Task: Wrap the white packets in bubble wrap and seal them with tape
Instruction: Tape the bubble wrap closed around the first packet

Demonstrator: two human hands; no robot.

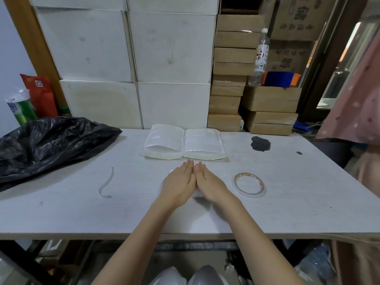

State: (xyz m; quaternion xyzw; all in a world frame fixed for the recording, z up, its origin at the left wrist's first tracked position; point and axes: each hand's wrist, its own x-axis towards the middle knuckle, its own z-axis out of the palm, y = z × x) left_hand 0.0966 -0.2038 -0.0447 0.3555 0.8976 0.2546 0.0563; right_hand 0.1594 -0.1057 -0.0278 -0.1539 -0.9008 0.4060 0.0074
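Head view: two packet stacks [184, 144], one tape roll [249, 184].

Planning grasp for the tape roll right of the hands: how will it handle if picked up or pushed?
The tape roll lies flat, so a push likely slides it, not rolls. It looks thin and nearly used up, so probably light. Its open centre should allow a rim pinch.

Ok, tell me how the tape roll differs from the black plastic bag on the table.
The tape roll is a small, pale, rigid ring lying flat; the black plastic bag is large, dark, soft and crumpled. The roll sits right of the hands, the bag at the table's left end. Both rest on the table, untouched.
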